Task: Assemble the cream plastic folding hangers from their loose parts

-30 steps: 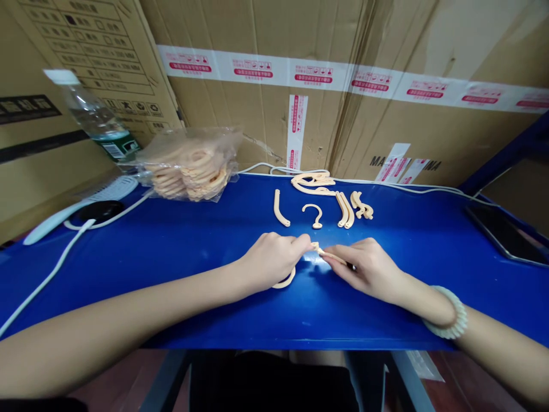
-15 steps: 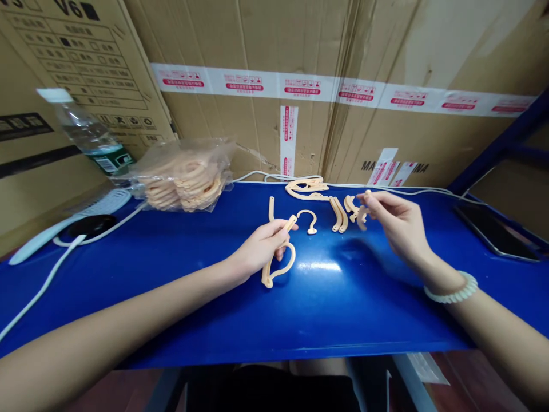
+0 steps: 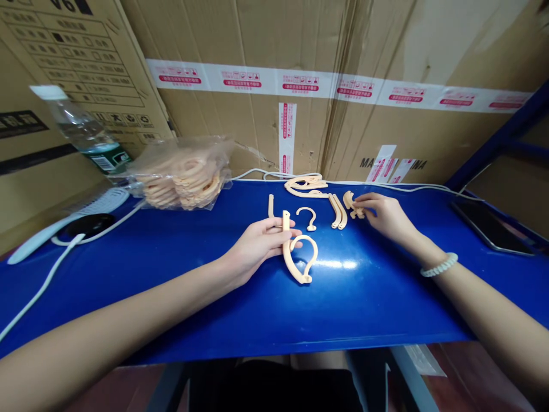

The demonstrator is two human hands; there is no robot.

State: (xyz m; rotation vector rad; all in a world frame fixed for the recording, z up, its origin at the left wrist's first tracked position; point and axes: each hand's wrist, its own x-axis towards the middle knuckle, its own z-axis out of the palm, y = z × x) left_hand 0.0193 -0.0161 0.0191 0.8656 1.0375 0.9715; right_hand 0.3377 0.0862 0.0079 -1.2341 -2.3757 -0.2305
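1 hooked assembly (image 3: 288, 253) in left hand (image 3: 256, 245); right hand (image 3: 388, 216) — grip unclear — lowered to pieces (image 3: 348, 199).

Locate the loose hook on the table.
In the head view, the loose hook lies near centre, just beyond the left hand and left of two curved strips.

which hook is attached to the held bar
The hook nearest the table's front edge, joined to the bar in the left hand; the loose hook lies farther back, unattached.
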